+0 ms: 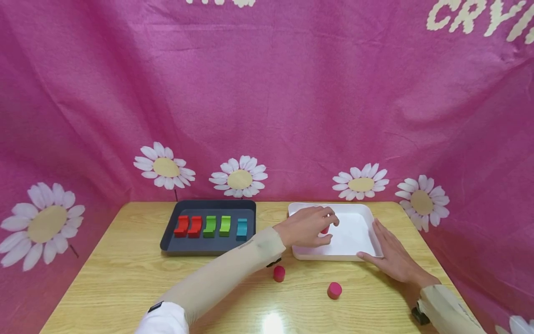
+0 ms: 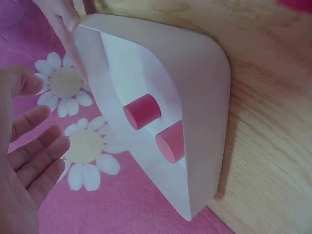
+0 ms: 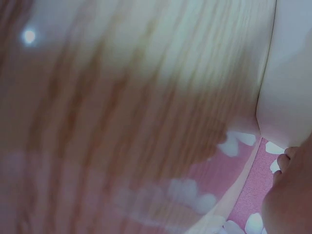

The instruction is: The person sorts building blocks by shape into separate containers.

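My left hand (image 1: pixel 306 227) hovers over the left part of a white tray (image 1: pixel 350 234), fingers loosely bent with nothing between them. In the left wrist view, two dark pink cylinders (image 2: pixel 142 111) lie inside the tray, one partly hidden by its wall; the head view shows just a bit of pink behind the fingers. At the tray's right end rests my right hand (image 1: pixel 392 255), fingers straight along the outer side and thumb at the front corner. Two more pink cylinders, one left (image 1: pixel 279 273) and one right (image 1: pixel 334 290), stand on the table before the tray.
A dark grey tray (image 1: pixel 192 248) on the left holds a row of curved blocks: red (image 1: pixel 181 226), green (image 1: pixel 210 227) and blue (image 1: pixel 242 229). The wooden table (image 1: pixel 125 287) ends at a pink cloth (image 1: pixel 267 102) printed with daisies.
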`<action>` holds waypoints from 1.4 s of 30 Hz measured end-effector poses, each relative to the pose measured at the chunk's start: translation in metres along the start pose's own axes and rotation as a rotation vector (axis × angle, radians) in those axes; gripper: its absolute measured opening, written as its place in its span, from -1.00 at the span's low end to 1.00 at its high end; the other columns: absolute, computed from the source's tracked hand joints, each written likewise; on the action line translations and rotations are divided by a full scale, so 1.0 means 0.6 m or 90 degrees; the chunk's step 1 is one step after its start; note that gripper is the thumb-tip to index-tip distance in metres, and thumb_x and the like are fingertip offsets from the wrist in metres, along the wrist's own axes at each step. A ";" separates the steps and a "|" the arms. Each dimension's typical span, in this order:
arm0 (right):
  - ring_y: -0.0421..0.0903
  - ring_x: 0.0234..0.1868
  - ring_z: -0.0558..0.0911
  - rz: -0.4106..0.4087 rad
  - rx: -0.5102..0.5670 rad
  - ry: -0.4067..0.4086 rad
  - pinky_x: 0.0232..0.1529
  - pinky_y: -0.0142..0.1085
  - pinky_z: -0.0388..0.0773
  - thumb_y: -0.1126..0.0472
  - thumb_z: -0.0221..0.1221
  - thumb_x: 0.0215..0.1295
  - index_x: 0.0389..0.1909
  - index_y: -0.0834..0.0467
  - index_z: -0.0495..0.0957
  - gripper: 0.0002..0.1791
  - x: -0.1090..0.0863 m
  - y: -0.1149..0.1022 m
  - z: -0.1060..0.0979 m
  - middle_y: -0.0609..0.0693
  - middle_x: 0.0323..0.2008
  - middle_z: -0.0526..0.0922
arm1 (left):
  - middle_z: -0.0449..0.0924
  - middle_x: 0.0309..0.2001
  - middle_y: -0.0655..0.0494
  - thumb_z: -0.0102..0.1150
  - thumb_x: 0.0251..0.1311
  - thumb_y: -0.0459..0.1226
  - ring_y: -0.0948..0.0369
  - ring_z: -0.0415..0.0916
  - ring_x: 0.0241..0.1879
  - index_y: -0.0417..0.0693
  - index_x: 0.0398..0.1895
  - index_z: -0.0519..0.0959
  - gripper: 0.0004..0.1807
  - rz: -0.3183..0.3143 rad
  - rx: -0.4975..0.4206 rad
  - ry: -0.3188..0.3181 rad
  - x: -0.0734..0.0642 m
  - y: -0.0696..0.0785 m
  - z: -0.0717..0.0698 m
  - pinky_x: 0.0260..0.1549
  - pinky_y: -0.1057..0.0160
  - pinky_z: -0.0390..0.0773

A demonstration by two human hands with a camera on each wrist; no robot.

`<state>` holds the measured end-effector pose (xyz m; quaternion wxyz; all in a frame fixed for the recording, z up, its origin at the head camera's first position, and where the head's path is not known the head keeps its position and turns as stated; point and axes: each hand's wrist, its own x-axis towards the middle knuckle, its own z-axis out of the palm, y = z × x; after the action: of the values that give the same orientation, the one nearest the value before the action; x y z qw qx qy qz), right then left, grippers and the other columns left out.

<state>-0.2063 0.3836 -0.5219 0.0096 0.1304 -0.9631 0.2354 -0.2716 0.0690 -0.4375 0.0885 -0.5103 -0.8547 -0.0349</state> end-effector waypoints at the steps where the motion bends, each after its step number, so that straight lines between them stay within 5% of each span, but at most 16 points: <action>1: 0.47 0.66 -0.06 0.001 0.001 0.000 0.58 0.44 -0.12 -0.30 0.30 0.42 0.74 0.29 -0.29 0.29 0.000 0.000 0.001 0.29 0.74 -0.25 | 0.60 0.18 0.19 0.19 0.50 -0.04 0.30 0.56 -0.06 0.14 0.26 0.62 -0.64 -0.004 0.004 0.000 -0.007 0.001 -0.004 -0.01 0.42 0.57; 15: 0.45 0.67 -0.09 0.004 0.002 -0.005 0.58 0.44 -0.15 -0.29 0.30 0.43 0.74 0.27 -0.32 0.29 -0.001 -0.002 0.000 0.26 0.74 -0.29 | 0.67 0.10 0.22 0.15 0.51 0.01 0.24 0.58 0.07 0.15 0.21 0.67 -0.65 -0.050 0.034 0.035 -0.082 -0.010 -0.038 0.23 0.28 0.56; 22: 0.45 0.67 -0.10 0.008 0.002 -0.012 0.58 0.45 -0.16 -0.31 0.28 0.42 0.74 0.24 -0.34 0.30 0.000 -0.004 -0.001 0.24 0.75 -0.31 | 0.67 0.00 0.24 0.17 0.49 0.02 0.31 0.59 -0.11 0.14 0.13 0.66 -0.69 -0.073 0.003 0.060 -0.127 -0.002 -0.048 0.04 0.34 0.62; 29: 0.44 0.68 -0.10 -0.002 -0.003 -0.003 0.60 0.41 -0.17 -0.29 0.28 0.44 0.74 0.26 -0.33 0.28 -0.001 -0.001 0.000 0.29 0.74 -0.27 | 0.65 -0.14 0.22 0.19 0.47 0.04 0.34 0.57 -0.29 0.10 0.06 0.61 -0.69 -0.065 0.053 0.073 -0.160 0.018 -0.051 -0.21 0.41 0.66; 35: 0.46 0.67 -0.08 -0.007 -0.002 0.004 0.58 0.44 -0.14 -0.27 0.30 0.43 0.73 0.29 -0.31 0.28 -0.002 -0.001 0.001 0.34 0.73 -0.22 | 0.67 -0.13 0.20 0.20 0.45 0.06 0.33 0.59 -0.24 0.07 0.15 0.62 -0.61 -0.069 0.100 0.052 -0.181 0.028 -0.046 -0.20 0.42 0.67; 42: 0.46 0.67 -0.09 -0.004 -0.003 -0.004 0.60 0.42 -0.17 -0.28 0.29 0.43 0.73 0.29 -0.32 0.29 -0.001 -0.002 0.000 0.34 0.73 -0.23 | 0.66 -0.13 0.17 0.21 0.42 0.02 0.28 0.58 -0.26 0.04 0.02 0.65 -0.68 -0.078 0.099 0.048 -0.203 0.036 -0.038 -0.20 0.34 0.68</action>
<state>-0.2056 0.3826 -0.5215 0.0076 0.1338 -0.9632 0.2330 -0.1933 -0.0296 -0.4386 0.1576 -0.4467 -0.8807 0.0074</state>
